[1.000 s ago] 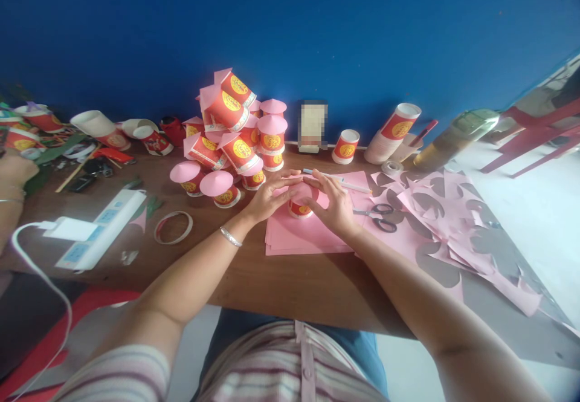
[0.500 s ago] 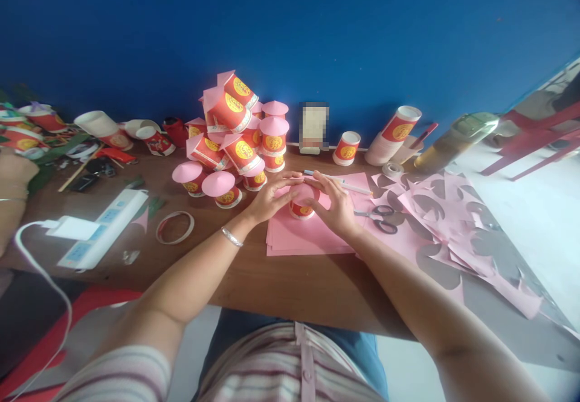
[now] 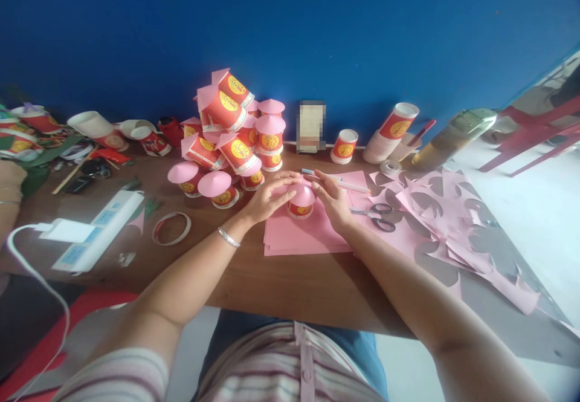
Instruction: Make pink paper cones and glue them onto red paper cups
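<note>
- A pink paper cone sits like a hat on a red paper cup, which stands upright before you.
- Your left hand curves along the cone's left side, fingers bent, thumb at its edge; your right hand meets the right side. Neither is clenched; whether they press or only rest, you cannot tell from here.
- For a good seat, light, equal pressure from both sides should centre the cone without creasing it.
- Beneath lie pink sheets; loose paper may slide, so press straight down.
- Just right of your right hand, scissors point towards it; mind the tips.
- Beyond your left hand on the worktop, cone-topped cups are heaped, some tilted; avoid nudging them.
</note>
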`<state>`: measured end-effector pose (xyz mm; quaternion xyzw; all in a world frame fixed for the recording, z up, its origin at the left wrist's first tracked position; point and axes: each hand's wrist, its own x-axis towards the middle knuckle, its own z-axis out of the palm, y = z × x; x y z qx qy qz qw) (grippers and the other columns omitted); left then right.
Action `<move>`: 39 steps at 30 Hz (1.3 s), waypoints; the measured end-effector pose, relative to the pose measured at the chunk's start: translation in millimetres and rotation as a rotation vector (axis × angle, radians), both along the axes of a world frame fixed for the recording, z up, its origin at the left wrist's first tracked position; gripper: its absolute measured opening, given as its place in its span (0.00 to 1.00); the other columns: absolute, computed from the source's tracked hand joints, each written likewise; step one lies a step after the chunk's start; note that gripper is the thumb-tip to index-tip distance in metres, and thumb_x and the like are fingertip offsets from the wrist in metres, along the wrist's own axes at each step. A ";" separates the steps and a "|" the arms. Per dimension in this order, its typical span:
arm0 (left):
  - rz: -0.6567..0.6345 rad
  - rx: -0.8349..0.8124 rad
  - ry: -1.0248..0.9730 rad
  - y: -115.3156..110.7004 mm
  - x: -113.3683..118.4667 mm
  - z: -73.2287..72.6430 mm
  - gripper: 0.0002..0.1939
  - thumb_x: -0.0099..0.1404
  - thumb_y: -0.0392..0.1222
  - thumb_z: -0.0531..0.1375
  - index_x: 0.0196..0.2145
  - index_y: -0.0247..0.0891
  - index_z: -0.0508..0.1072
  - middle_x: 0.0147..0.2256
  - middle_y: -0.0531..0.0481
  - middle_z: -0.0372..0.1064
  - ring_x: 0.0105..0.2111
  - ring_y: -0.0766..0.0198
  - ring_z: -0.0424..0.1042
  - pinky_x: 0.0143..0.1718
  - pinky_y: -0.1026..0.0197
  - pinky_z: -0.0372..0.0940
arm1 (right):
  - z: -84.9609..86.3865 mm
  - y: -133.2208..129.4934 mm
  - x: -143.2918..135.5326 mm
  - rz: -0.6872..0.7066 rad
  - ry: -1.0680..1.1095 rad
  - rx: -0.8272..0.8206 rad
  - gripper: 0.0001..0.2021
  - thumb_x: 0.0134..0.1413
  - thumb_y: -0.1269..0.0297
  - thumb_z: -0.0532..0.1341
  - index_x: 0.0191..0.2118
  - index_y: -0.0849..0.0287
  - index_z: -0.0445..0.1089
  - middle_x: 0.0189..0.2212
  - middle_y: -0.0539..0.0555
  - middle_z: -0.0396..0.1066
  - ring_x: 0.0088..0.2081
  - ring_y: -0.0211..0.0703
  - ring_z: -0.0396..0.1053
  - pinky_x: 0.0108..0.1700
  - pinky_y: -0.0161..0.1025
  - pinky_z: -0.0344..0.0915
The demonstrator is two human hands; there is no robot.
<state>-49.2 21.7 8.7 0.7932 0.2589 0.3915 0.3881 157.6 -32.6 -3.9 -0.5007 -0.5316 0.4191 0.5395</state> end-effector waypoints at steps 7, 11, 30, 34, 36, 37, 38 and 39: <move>0.010 -0.011 -0.002 -0.5 0.2 2.0 0.17 0.69 0.50 0.63 0.52 0.43 0.78 0.58 0.42 0.71 0.61 0.52 0.67 0.67 0.44 0.58 | -1.4 -1.2 -0.8 -0.013 0.030 -0.045 0.33 0.60 0.38 0.61 0.63 0.56 0.66 0.59 0.60 0.73 0.64 0.55 0.67 0.66 0.57 0.63; 0.006 -0.023 -0.009 0.4 -0.2 0.1 0.17 0.70 0.50 0.62 0.52 0.43 0.78 0.58 0.42 0.71 0.61 0.53 0.67 0.67 0.44 0.59 | 1.9 -2.5 3.0 0.003 0.043 0.026 0.30 0.63 0.41 0.60 0.64 0.54 0.64 0.60 0.60 0.72 0.65 0.52 0.66 0.67 0.58 0.62; 0.000 -0.044 -0.023 1.2 -0.4 -0.2 0.16 0.69 0.50 0.63 0.52 0.44 0.78 0.58 0.42 0.71 0.61 0.54 0.68 0.67 0.45 0.58 | -6.0 5.1 10.1 0.187 0.115 0.033 0.38 0.56 0.42 0.68 0.67 0.52 0.60 0.64 0.62 0.68 0.68 0.54 0.62 0.69 0.60 0.59; -0.007 -0.039 -0.021 1.4 -0.4 0.5 0.17 0.69 0.51 0.63 0.52 0.44 0.79 0.58 0.42 0.71 0.61 0.53 0.67 0.67 0.45 0.58 | -9.1 5.6 12.3 0.236 0.045 0.099 0.43 0.52 0.44 0.70 0.70 0.47 0.55 0.66 0.61 0.65 0.69 0.54 0.60 0.68 0.62 0.59; -0.001 -0.032 -0.024 1.7 -0.3 0.2 0.17 0.69 0.52 0.63 0.51 0.43 0.79 0.57 0.42 0.71 0.61 0.53 0.68 0.67 0.44 0.59 | -9.6 5.3 11.3 0.262 0.021 0.098 0.45 0.51 0.44 0.71 0.71 0.46 0.54 0.67 0.61 0.63 0.69 0.55 0.60 0.67 0.61 0.61; 0.003 -0.030 -0.027 1.8 -0.3 -0.1 0.17 0.68 0.52 0.63 0.51 0.44 0.79 0.57 0.42 0.72 0.60 0.53 0.68 0.67 0.44 0.59 | -9.2 4.9 10.3 0.269 0.014 0.084 0.45 0.51 0.44 0.71 0.71 0.46 0.54 0.67 0.60 0.63 0.69 0.55 0.60 0.66 0.60 0.63; 0.007 -0.030 -0.028 1.9 -0.2 -0.3 0.17 0.68 0.52 0.63 0.51 0.44 0.79 0.57 0.42 0.72 0.60 0.53 0.68 0.67 0.44 0.59 | -8.5 4.3 9.3 0.271 0.013 0.065 0.45 0.52 0.44 0.71 0.71 0.46 0.54 0.68 0.60 0.62 0.68 0.55 0.61 0.66 0.59 0.64; 0.009 -0.032 -0.027 1.8 -0.2 -0.4 0.17 0.68 0.52 0.64 0.51 0.44 0.79 0.57 0.42 0.72 0.60 0.53 0.68 0.67 0.44 0.59 | -7.5 3.6 8.3 0.268 0.014 0.043 0.44 0.52 0.44 0.70 0.71 0.46 0.54 0.68 0.59 0.62 0.68 0.55 0.61 0.66 0.59 0.64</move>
